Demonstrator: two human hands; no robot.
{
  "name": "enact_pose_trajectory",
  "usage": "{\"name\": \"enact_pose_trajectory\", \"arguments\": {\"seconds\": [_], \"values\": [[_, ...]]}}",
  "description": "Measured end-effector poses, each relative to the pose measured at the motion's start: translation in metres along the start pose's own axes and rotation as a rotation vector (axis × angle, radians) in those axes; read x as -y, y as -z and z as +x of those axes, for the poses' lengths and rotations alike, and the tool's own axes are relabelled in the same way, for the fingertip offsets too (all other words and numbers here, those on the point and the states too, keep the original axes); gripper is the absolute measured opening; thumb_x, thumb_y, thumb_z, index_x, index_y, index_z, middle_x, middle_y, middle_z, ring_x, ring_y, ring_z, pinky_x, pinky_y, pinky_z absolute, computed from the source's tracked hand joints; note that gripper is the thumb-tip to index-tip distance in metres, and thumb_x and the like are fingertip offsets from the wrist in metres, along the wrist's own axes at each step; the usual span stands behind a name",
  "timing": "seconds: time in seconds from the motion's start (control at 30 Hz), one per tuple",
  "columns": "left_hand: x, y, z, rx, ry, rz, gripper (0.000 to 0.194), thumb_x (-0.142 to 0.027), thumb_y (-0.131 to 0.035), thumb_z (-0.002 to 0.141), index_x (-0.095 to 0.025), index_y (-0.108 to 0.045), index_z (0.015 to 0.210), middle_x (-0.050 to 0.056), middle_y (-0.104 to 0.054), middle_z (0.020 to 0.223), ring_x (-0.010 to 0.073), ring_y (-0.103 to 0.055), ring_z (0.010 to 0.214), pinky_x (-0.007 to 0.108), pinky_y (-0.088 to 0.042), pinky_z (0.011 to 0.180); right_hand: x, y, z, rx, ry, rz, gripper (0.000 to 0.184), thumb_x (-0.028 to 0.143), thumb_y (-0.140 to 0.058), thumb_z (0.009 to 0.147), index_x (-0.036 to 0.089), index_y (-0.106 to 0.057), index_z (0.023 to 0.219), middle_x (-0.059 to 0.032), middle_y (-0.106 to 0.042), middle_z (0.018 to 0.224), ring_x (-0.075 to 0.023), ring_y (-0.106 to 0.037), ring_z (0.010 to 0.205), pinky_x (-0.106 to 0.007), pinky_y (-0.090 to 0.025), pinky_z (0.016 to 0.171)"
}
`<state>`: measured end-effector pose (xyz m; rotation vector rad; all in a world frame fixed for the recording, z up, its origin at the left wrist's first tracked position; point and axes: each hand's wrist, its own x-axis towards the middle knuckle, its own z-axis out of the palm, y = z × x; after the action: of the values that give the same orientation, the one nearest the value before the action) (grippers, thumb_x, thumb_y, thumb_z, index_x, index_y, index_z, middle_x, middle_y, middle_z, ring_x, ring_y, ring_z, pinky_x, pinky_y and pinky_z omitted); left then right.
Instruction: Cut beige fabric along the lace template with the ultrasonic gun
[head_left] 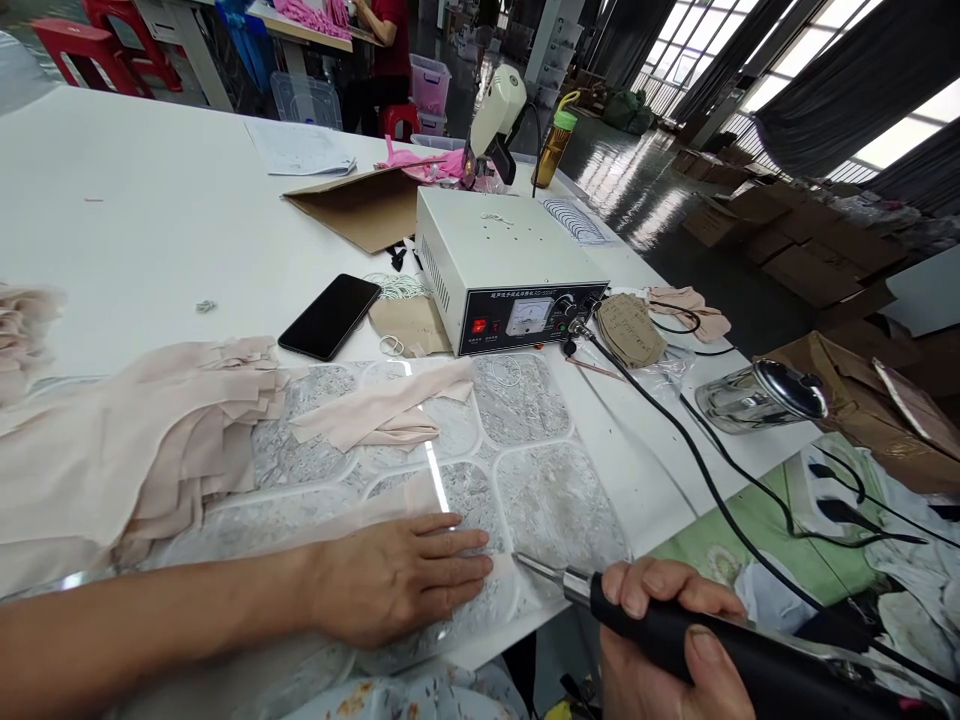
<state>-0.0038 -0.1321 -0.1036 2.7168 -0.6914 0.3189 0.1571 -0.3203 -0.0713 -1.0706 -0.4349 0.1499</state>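
Observation:
My left hand (405, 582) lies flat with fingers stretched out, pressing a thin beige fabric piece (416, 497) onto the marble-patterned mat (559, 500). My right hand (667, 620) is wrapped round the black handle of an ultrasonic welding handpiece (765, 655). Its narrow metal tip points left, close to the fingertips of my left hand, at the fabric's end; whether it touches cannot be made out. Beyond my left hand, a folded beige strip (382, 412) rests on the mat. A layered stack of beige fabric pieces (172, 430) spreads over the left side.
A white ultrasonic generator box (510, 250) stands at the back, its cable (697, 470) running to the handpiece. Nearby are a black phone (330, 316), brown cardboard (367, 205), a lidded glass jar (757, 393) and a drink bottle (553, 150). Another person (386, 50) sits beyond the table.

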Motion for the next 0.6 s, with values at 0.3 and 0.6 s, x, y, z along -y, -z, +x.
{"name": "enact_pose_trajectory", "arguments": {"seconds": [0.3,0.6], "values": [[-0.0002,-0.0004,-0.0003,-0.018,-0.027,0.031,0.038,-0.018,-0.03,0.103,-0.006,-0.056,0.129,0.011,-0.051,0.142,0.0256,-0.04,0.137,0.041,-0.027,0.116,0.0047,-0.0003,-0.0047,-0.002,0.008,0.029,0.01,0.028,-0.058,0.075,0.019,-0.056,0.079,0.0029,-0.051,0.069,-0.0102,-0.048,0.052,-0.028,-0.043,0.047],[-0.0009,0.0057,0.0006,-0.011,-0.004,0.034,0.034,-0.021,-0.038,0.103,-0.008,-0.057,0.128,0.011,-0.057,0.136,0.0234,-0.041,0.137,0.039,-0.029,0.117,0.0025,0.0006,-0.0083,0.019,0.034,0.057,0.009,0.026,-0.057,0.075,0.02,-0.057,0.081,0.0018,-0.052,0.069,-0.0111,-0.049,0.052,-0.028,-0.043,0.047]]}}
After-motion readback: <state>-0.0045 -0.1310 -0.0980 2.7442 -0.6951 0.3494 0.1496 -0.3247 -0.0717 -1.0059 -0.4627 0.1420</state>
